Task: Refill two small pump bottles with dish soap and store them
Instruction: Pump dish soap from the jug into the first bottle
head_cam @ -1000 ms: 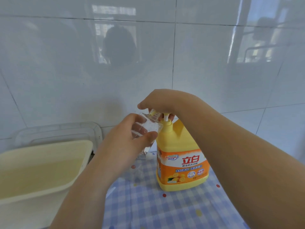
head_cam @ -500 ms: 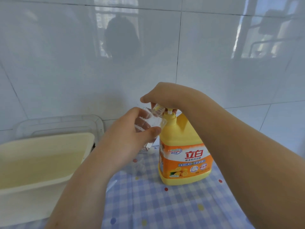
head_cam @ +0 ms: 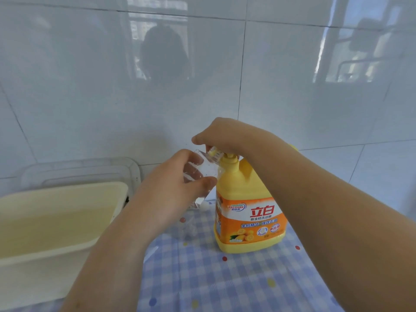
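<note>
**Glossy white tile, a yellow soap jug, a clear bottle at its spout**

Glossy white wall tiles (head_cam: pixel 292 86) fill the upper half of the frame and mirror a dim silhouette of the person. Below, a blue-and-white checked cloth (head_cam: pixel 225 278) with coloured dots covers the desk across the lower centre and right. A cream plastic tub (head_cam: pixel 56 221) takes the lower left, with a clear plastic lid or tray (head_cam: pixel 90 170) standing behind it against the wall.

Right of centre the yellow dish soap jug (head_cam: pixel 245 212) stands upright on the cloth, its orange label facing the camera. The right hand (head_cam: pixel 225 136) lies over the jug's pump head, its fingers curled down onto it, pressing rather than gripping round anything.

The left hand (head_cam: pixel 177 188) reaches in from the lower left and grasps the small clear bottle (head_cam: pixel 207 170), thumb in front and fingers behind. That bottle is tilted, held off the desk just left of the jug's neck, its open mouth up against the pump spout (head_cam: pixel 215 153). Whether soap is flowing cannot be told.
</note>
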{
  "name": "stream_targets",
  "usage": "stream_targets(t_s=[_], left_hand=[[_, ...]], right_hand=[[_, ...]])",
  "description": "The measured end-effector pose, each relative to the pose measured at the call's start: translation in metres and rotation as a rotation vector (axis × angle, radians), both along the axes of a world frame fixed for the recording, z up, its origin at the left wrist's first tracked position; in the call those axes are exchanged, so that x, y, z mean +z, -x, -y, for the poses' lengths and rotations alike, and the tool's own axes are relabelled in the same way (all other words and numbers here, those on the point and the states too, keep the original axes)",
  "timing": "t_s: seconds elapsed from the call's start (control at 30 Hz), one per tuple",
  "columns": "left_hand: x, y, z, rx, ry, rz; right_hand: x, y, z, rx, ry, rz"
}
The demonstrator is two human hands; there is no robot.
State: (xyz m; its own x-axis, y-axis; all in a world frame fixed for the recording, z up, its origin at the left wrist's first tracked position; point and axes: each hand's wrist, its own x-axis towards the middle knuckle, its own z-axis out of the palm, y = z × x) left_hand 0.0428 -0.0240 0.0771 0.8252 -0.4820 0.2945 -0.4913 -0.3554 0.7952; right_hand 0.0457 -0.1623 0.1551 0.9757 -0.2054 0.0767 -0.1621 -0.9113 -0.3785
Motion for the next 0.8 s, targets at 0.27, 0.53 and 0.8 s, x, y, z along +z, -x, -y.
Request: stream_targets(t_s=[0.27, 0.53, 0.8], left_hand=[[0.001, 0.003, 0.001, 0.061, -0.028, 0.079], [0.003, 0.004, 0.003, 0.088, 0.026, 0.088], [0.003, 0.006, 0.004, 0.050, 0.044, 0.020]], right_hand=[[-0.004, -0.010, 0.002, -0.085, -0.049, 0.052], [0.007, -0.011, 0.003, -0.081, -0.081, 0.039], [0.008, -0.004, 0.000, -0.069, -0.035, -0.034]])
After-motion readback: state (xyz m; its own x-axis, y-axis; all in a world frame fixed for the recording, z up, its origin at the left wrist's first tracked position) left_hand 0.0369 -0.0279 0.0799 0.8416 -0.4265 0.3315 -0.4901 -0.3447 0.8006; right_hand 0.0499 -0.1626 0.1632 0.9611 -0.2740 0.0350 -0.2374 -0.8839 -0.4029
